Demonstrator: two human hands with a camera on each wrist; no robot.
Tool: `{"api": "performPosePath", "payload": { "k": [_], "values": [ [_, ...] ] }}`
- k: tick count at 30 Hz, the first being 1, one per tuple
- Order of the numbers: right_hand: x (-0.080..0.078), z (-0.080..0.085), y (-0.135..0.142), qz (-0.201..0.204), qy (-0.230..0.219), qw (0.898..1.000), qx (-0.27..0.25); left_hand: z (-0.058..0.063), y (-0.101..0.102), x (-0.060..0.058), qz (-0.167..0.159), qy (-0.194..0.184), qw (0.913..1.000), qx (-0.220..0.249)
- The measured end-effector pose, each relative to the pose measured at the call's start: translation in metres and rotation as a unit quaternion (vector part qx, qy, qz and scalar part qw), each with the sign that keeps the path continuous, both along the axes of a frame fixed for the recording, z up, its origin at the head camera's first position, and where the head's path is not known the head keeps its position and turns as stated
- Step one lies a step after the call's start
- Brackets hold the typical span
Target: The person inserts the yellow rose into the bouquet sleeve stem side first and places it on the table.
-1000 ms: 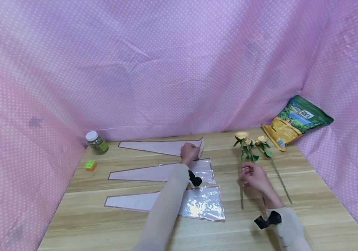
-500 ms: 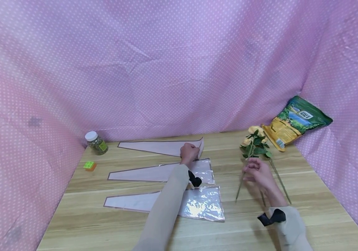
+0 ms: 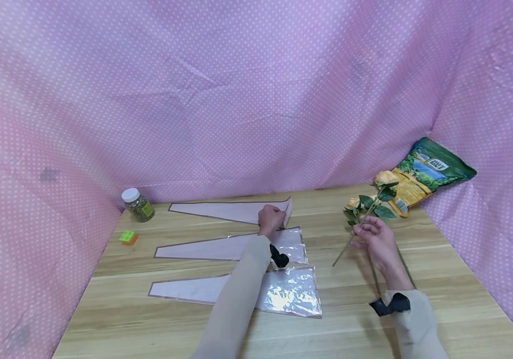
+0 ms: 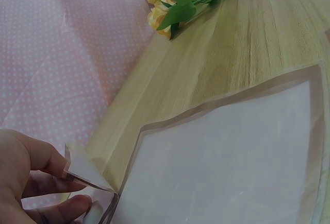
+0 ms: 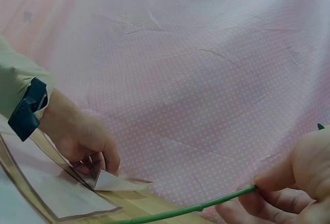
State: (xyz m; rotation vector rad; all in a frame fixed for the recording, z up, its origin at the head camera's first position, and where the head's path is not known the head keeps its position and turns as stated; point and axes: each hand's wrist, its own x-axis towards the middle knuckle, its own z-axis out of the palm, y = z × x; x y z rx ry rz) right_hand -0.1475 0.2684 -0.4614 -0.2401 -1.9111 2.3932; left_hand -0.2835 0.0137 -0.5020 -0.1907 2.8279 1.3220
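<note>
My left hand (image 3: 272, 218) pinches the wide end of the farthest flower sleeve (image 3: 220, 208), a tapered clear-and-white bag with a dark border. That end is lifted and its mouth parted, as the left wrist view shows. My right hand (image 3: 377, 240) pinches the green stem (image 5: 196, 208) of a pale yellow rose (image 3: 385, 178) between thumb and fingers. The rose is raised and slanted, its bloom to the upper right and its stem end pointing lower left toward the sleeves. Another yellow rose (image 3: 353, 203) lies behind the right hand, with more stems partly hidden under the wrist.
Two more flower sleeves, a middle one (image 3: 207, 248) and a near one (image 3: 184, 289), lie flat under my left forearm. A white-lidded jar (image 3: 138, 205) and an orange-green block (image 3: 128, 237) stand at the left. A green-and-yellow bag (image 3: 431, 169) leans against the pink curtain (image 3: 247, 99).
My right hand has lifted one rose off the table and tilted it, the bloom swinging up and right, the stem end moving up and left. The left hand has stayed at the sleeve.
</note>
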Motion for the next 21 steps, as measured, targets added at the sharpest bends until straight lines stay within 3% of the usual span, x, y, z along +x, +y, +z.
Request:
{"api": "performPosePath", "payload": {
  "k": [9, 21],
  "values": [
    [-0.007, 0.003, -0.004, -0.054, 0.04, 0.992, -0.107, 0.0, 0.001, 0.0, 0.006, -0.013, 0.9999, 0.003],
    [-0.016, 0.006, -0.002, -0.102, 0.055, 0.977, -0.181, -0.001, 0.001, 0.0, 0.006, -0.008, 0.9999, 0.002]
  ]
}}
